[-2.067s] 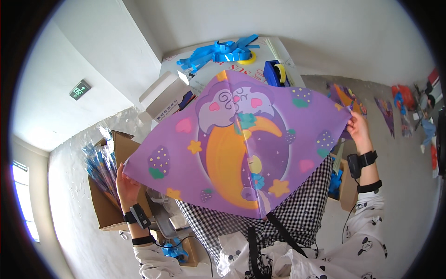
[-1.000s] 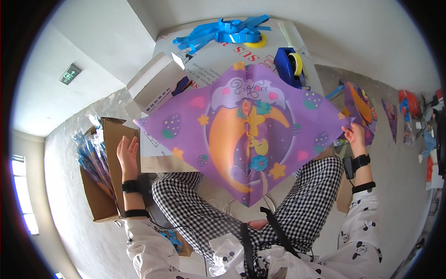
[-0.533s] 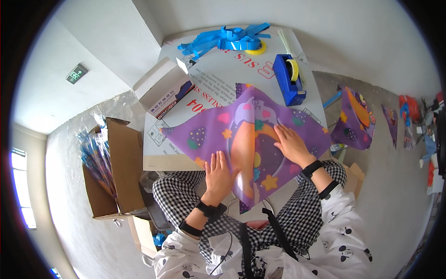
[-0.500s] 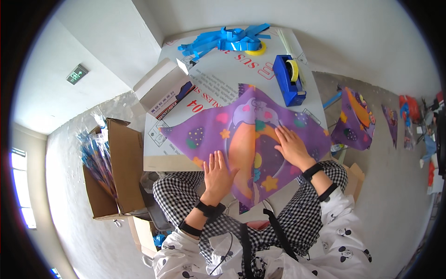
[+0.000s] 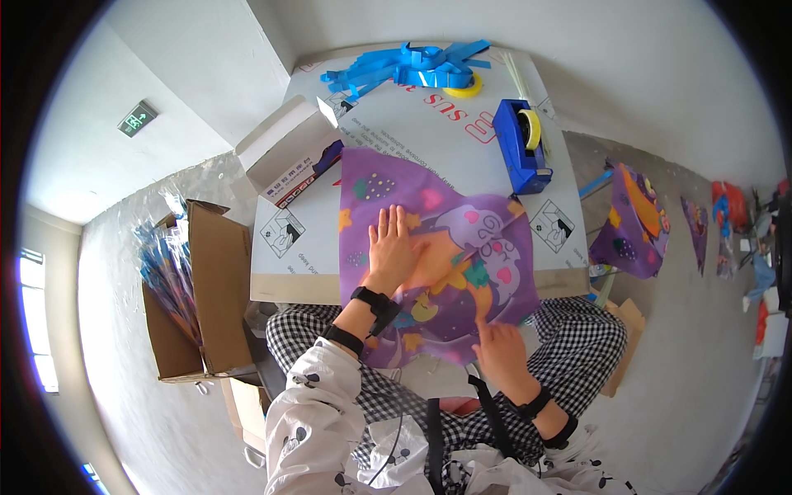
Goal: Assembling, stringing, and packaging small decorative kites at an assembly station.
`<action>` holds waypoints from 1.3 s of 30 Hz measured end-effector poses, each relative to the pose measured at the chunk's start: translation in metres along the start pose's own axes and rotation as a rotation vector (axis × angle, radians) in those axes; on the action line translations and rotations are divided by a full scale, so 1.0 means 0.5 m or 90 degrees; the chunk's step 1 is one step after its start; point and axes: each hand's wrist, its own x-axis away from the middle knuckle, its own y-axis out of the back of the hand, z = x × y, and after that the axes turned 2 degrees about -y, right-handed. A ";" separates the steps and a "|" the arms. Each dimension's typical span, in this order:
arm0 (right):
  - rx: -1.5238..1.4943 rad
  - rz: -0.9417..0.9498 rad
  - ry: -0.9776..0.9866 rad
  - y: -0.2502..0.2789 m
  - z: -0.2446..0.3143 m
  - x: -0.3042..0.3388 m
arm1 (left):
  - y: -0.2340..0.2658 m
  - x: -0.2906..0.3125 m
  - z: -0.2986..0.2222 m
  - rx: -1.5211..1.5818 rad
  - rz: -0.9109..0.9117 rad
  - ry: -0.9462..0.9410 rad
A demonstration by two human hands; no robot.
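Note:
A purple kite sheet (image 5: 445, 239) printed with a pale lilac cartoon animal, stars and dotted shapes lies across the near part of the tabletop. Its lower edge hangs over toward my lap. My left hand (image 5: 391, 256) rests flat on the left half of the sheet, fingers stretched out. At the sheet's lower right edge is my right hand (image 5: 502, 351), its index finger extended over the print and the other fingers bent. I see nothing gripped between them. The kite sheet looks turned, with one corner pointing up at the left.
A blue tape dispenser (image 5: 522, 148) with yellow tape stands at the table's right. Blue strips (image 5: 412, 66) and a yellow tape roll (image 5: 466, 88) lie at the back. An opened carton (image 5: 289, 153) sits left. Beside the table, a cardboard box (image 5: 216, 289) holds packaged items; purple kites (image 5: 631, 223) hang right.
The kite sheet has turned on the table, and its animal print has shifted down and right. My right hand has moved down toward the near edge; my left hand has slid slightly up.

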 end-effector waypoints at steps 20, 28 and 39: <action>-0.035 -0.130 0.033 0.000 -0.071 -0.080 | -0.022 -0.145 0.019 0.012 -0.033 -0.226; 0.019 -0.092 0.044 -0.005 -0.056 -0.082 | 0.042 -0.178 0.049 0.028 -0.056 -0.252; 0.029 -0.147 0.026 -0.011 -0.047 -0.097 | 0.101 0.214 0.127 0.163 0.067 -0.072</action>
